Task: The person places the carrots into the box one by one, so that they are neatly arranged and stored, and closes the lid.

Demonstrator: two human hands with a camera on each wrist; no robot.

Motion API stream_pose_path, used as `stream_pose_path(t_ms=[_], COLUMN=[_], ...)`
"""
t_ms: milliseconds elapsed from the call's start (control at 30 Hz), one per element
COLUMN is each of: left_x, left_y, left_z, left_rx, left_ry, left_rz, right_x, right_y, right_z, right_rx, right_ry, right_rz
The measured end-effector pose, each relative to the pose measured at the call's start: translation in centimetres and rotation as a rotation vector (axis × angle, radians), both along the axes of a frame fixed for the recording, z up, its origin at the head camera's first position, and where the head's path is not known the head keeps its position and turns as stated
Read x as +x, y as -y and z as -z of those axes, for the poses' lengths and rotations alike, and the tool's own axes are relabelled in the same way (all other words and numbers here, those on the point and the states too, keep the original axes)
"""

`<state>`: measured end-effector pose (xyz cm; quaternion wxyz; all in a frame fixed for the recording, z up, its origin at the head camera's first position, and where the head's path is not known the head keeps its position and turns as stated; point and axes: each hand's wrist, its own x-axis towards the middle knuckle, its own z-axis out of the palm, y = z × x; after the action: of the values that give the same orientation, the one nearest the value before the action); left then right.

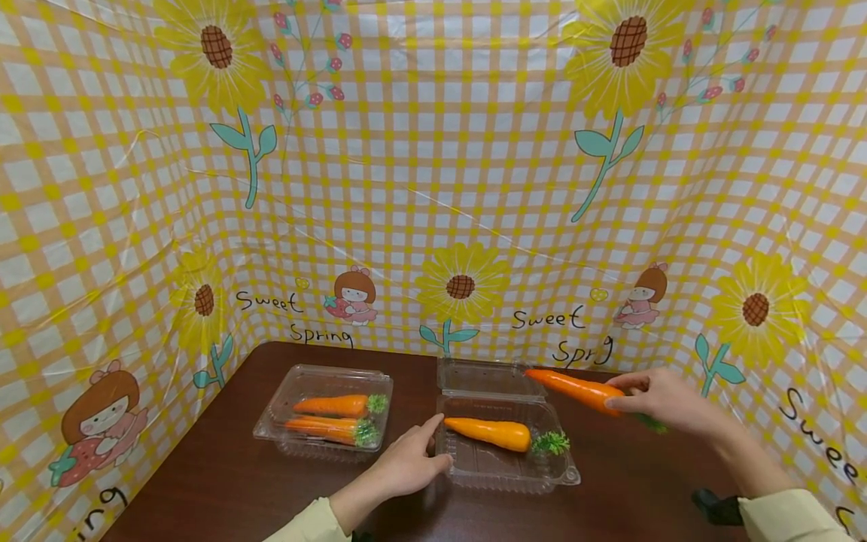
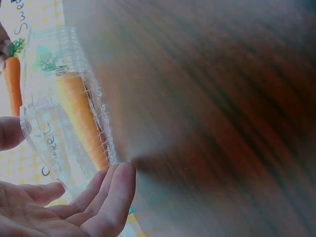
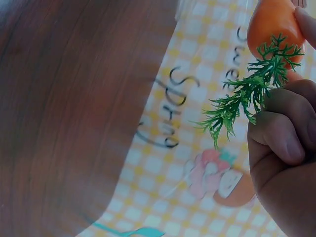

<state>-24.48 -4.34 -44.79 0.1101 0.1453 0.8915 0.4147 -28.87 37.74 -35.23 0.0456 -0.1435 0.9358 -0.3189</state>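
Observation:
An open clear plastic clamshell box (image 1: 504, 470) lies on the brown table, with one orange toy carrot (image 1: 489, 433) in its tray. My left hand (image 1: 415, 457) rests with relaxed fingers against the tray's left wall; in the left wrist view the fingers (image 2: 106, 195) lie beside the clear box (image 2: 59, 123) and its carrot (image 2: 79, 116). My right hand (image 1: 660, 400) grips a second carrot (image 1: 576, 388) by its leafy end, in the air above the box's right side. In the right wrist view the green leaves (image 3: 247, 101) stick out of the curled fingers (image 3: 279, 143).
A closed clear box (image 1: 325, 412) with two carrots sits on the table (image 1: 223, 482) to the left. Yellow checked sheets with sunflowers (image 1: 460, 188) wall the table on three sides. A dark object (image 1: 718, 508) lies by my right sleeve.

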Motion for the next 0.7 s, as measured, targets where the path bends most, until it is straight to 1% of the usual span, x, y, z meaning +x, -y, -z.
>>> stream_pose_path(t_ms=[133, 200, 433, 700], left_x=[-0.1, -0.1, 0.0, -0.1], left_y=[0.0, 0.0, -0.1, -0.1], left_z=[0.2, 0.3, 0.3, 0.1], left_rx=[-0.004, -0.005, -0.004, -0.011], left_ry=[-0.004, -0.008, -0.012, -0.012], left_rz=[-0.003, -0.005, -0.010, -0.009], right_x=[0.0, -0.1, -0.4, -0.3], right_y=[1.6, 2.4, 5.3, 8.2], right_z=[0.2, 0.3, 0.5, 1.0], right_rx=[-0.053, -0.056, -0.048, -0.026], right_ry=[0.021, 0.026, 0.048, 0.055], right_rz=[-0.100, -0.138, -0.196, -0.265])
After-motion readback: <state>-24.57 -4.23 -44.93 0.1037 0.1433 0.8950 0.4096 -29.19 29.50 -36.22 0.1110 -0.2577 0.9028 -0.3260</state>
